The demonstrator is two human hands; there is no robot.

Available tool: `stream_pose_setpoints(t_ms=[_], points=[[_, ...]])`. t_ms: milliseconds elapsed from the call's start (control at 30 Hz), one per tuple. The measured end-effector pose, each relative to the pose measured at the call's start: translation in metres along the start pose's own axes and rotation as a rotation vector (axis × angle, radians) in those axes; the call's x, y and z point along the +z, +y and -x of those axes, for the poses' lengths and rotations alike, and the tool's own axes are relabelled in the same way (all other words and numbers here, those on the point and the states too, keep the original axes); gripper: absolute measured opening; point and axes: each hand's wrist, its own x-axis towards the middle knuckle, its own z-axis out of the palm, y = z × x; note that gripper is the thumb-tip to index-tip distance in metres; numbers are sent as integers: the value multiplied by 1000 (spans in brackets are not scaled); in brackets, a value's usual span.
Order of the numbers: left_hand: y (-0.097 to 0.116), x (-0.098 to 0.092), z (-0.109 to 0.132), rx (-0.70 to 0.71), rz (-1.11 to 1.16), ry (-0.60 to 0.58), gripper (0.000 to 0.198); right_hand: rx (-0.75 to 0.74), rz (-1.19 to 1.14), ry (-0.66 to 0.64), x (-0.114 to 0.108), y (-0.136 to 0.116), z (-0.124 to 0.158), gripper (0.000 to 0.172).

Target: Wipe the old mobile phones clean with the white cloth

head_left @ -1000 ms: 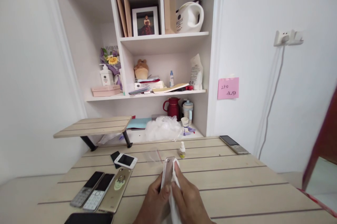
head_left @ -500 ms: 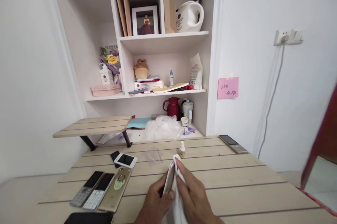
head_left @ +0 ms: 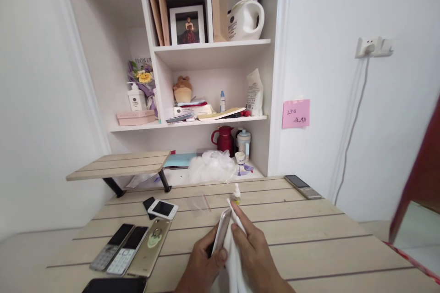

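Gripping smartphone (head_left: 222, 232) in left hand (head_left: 200, 265)

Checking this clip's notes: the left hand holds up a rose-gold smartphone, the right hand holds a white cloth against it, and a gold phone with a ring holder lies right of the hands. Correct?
No: the head view shows the gold phone with the ring holder left of the hands, not right. The left hand, rose-gold smartphone, right hand and white cloth are as stated.
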Motion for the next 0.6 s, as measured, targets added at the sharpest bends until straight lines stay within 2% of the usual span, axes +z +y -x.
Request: stream_pose_setpoints(t_ms=[100, 233, 300, 367, 433, 600], points=[[-3, -4, 0, -1, -19, 0, 75, 163, -245, -61, 6, -8, -3, 42], [-7, -6, 2, 6, -36, 29, 78, 480, -769, -88, 12, -23, -2, 22], [-10, -6, 3, 14, -61, 55, 78, 602, -934, -77, 9, -29, -4, 14], [-12, -6, 4, 14, -91, 67, 77, 649, -989, -70, 5, -33, -7, 12], [-13, -6, 4, 5, -106, 61, 77, 636, -1001, -55, 3, -34, -8, 12], [-11, -6, 2, 10, -63, 79, 71, 600, -1002, -62, 13, -23, -2, 12]])
